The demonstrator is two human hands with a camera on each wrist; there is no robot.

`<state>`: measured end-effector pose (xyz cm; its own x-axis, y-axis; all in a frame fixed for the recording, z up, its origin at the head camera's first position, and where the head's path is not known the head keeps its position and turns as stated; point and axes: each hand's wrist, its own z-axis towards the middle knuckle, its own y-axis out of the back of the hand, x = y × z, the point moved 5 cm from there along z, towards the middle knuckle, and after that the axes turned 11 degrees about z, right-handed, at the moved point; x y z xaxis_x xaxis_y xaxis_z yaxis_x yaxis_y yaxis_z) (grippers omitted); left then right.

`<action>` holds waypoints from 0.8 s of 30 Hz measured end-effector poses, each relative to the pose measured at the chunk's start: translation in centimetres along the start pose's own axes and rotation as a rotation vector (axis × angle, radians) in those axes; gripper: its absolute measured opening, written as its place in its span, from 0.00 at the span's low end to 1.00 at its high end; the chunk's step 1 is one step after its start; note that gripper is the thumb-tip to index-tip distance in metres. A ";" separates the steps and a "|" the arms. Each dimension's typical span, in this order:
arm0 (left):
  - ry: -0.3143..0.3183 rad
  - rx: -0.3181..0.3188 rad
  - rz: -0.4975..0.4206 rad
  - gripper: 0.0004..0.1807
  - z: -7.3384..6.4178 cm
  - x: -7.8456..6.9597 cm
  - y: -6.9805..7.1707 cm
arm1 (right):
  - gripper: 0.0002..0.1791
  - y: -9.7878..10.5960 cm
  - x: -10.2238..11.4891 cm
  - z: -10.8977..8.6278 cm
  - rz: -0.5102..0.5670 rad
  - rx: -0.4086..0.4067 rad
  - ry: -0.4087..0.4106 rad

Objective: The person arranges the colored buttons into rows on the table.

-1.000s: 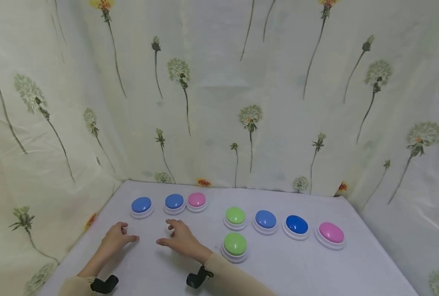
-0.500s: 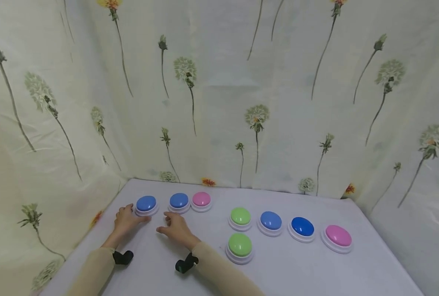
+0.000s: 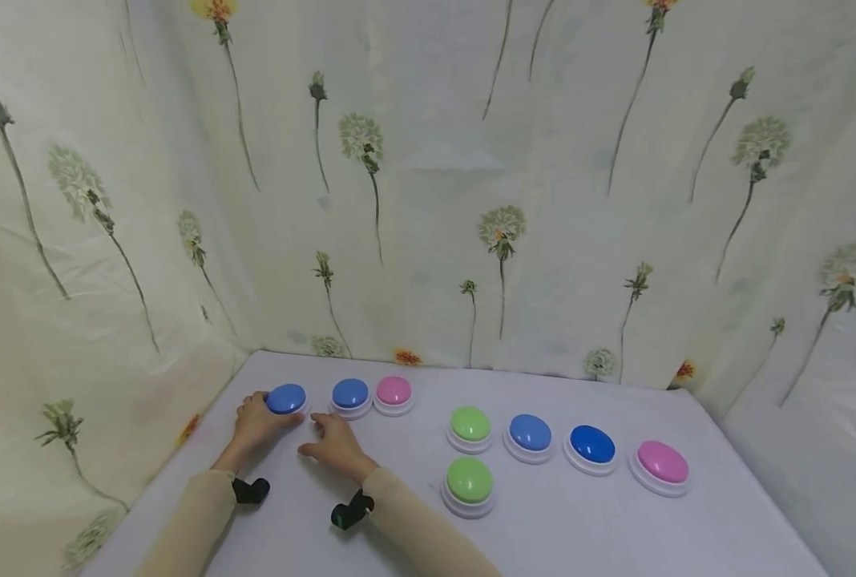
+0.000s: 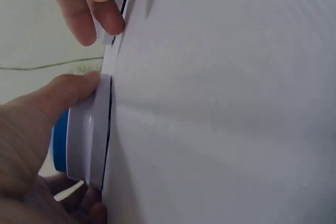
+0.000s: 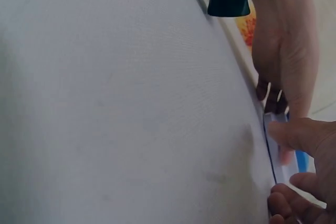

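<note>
At the far left of the table, a blue push button (image 3: 286, 397) with a white base is gripped by my left hand (image 3: 260, 425). In the left wrist view, the thumb (image 4: 73, 90) lies against one side of the white base (image 4: 86, 140) and the other fingers reach round the opposite side. My right hand (image 3: 339, 449) is just to the right and nearer me, fingers loosely bent and apart, holding nothing. Behind it stands a second blue button (image 3: 350, 393), with a pink button (image 3: 393, 390) beside that one.
On the right half of the white table (image 3: 579, 529) stand two green buttons (image 3: 469, 479), a lighter blue button (image 3: 530, 432), a dark blue button (image 3: 592, 444) and another pink button (image 3: 663, 462). A dandelion-print cloth (image 3: 428, 240) rises behind and at both sides.
My left hand has moved forward and right to the far-left blue button and now holds its base. The right hand has shifted slightly left. The head view has turned a little left.
</note>
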<state>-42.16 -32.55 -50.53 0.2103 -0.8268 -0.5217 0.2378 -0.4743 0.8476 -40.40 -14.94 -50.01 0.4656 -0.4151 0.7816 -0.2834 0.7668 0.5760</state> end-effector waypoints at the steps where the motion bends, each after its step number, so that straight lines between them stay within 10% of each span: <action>1: -0.011 0.005 -0.010 0.57 -0.1 0.0 0.0 | 0.34 -0.1 -0.1 0.0 -0.016 -0.004 0.004; 12: -0.163 0.059 -0.016 0.54 -1.2 1.2 0.4 | 0.35 -0.4 -0.3 0.1 0.005 0.003 0.022; 24: -0.357 0.379 -0.258 0.43 -3.8 2.0 0.4 | 0.33 -0.6 -0.5 -0.3 -0.077 0.016 0.019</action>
<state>-38.04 -33.24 -51.59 -0.1582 -0.6898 -0.7065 -0.1309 -0.6946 0.7074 -40.16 -15.06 -50.81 0.5026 -0.4628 0.7302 -0.2597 0.7248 0.6381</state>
